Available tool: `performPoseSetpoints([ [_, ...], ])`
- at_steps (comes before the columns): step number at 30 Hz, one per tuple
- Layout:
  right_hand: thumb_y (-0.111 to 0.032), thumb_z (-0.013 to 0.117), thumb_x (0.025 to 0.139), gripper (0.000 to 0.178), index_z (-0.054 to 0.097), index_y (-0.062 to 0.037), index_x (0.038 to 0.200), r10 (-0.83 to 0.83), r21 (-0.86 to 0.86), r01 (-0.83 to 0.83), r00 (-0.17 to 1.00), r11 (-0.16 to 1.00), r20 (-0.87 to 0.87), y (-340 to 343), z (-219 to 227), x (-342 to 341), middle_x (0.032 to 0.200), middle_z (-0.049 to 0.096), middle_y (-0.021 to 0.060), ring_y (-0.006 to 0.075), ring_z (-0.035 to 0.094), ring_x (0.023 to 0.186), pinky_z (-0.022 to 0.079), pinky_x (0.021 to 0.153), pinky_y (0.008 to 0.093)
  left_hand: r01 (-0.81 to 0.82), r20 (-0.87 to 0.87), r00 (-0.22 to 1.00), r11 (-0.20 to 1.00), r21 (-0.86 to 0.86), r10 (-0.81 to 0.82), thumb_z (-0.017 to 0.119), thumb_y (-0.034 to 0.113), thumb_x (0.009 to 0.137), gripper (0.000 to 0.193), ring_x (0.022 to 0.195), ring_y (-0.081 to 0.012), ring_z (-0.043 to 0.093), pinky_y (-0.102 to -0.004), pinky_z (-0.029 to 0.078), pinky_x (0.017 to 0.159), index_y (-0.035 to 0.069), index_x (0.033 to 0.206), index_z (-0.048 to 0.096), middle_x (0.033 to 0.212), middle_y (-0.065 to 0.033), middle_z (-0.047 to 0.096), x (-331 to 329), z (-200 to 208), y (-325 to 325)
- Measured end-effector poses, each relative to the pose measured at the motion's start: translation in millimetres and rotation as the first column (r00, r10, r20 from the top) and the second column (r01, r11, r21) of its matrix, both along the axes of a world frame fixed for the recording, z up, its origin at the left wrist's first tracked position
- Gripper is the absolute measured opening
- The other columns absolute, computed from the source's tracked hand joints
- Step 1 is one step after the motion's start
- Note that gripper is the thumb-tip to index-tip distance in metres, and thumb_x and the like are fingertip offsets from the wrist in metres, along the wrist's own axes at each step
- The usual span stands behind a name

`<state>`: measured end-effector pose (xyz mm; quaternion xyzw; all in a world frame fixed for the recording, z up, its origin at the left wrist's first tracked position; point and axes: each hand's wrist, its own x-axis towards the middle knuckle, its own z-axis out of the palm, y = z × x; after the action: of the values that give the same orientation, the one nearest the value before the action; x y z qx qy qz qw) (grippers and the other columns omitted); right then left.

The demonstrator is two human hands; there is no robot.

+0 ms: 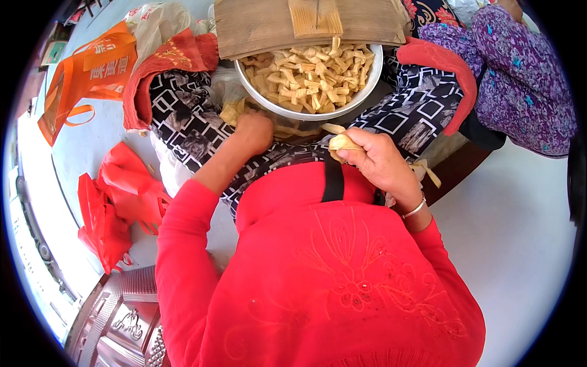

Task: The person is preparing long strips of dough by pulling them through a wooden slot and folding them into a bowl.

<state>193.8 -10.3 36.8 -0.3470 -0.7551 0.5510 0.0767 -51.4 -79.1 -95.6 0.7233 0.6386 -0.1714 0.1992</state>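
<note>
My right hand pinches a pale yellow folded leaf-like strip between thumb and fingers, just below the basin's near rim. One end of the strip sticks out past the fingertips. Lower to the left, my left hand is curled closed beside the basin, its fingertips mostly hidden. Similar pale yellow strips show next to it, at a clear plastic bag. Between my knees stands a round metal basin, heaped with many short, folded yellowish pieces.
A wooden board lies across the basin's far side, with a smaller wood block on it. Orange and red bags lie at left. Another person's purple patterned sleeve is at right. A carved brown panel stands lower left.
</note>
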Motion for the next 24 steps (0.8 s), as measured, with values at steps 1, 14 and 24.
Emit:
performPoseSetpoints([
  [1,-0.026,0.062,0.089,0.025,0.057,-0.0014,0.085,0.039,0.122,-0.05,0.995,0.991,0.096,3.2,-4.8,-5.0,0.069,0.059,0.0185,0.0353,0.058,0.062,0.046,0.056,0.0378,-0.011,0.063,0.998,0.998,0.063,0.007,0.061,0.016,0.08,0.021,0.09,-0.0287,0.064,-0.0373,0.05,0.078,0.003,0.095,0.068,0.096,-0.0134,0.067,2.3,18.8,-13.0],
  [14,-0.023,0.062,0.087,0.022,0.058,-0.0022,0.084,0.422,-0.138,-0.419,0.907,0.897,-0.01,18.4,-22.2,-19.1,0.069,0.058,0.0175,0.0335,0.058,0.063,0.045,0.057,0.0397,-0.446,0.876,0.342,0.879,-0.165,0.339,0.062,0.009,0.087,0.021,0.08,-0.0216,0.062,-0.0303,0.048,0.073,-0.001,0.106,0.063,0.087,-0.0122,0.064,37.6,104.2,-30.6],
  [24,-0.018,0.064,0.086,0.019,0.053,-0.0047,0.077,0.091,0.518,-0.286,0.925,0.806,0.37,58.1,11.9,52.5,0.059,0.049,0.012,0.026,0.053,0.052,0.041,0.05,0.0353,-0.262,-0.014,0.962,0.932,0.249,0.274,0.058,0.011,0.081,0.009,0.079,-0.0297,0.064,-0.04,0.047,0.07,0.006,0.086,0.064,0.082,-0.0108,0.065,-18.6,96.8,-30.3],
])
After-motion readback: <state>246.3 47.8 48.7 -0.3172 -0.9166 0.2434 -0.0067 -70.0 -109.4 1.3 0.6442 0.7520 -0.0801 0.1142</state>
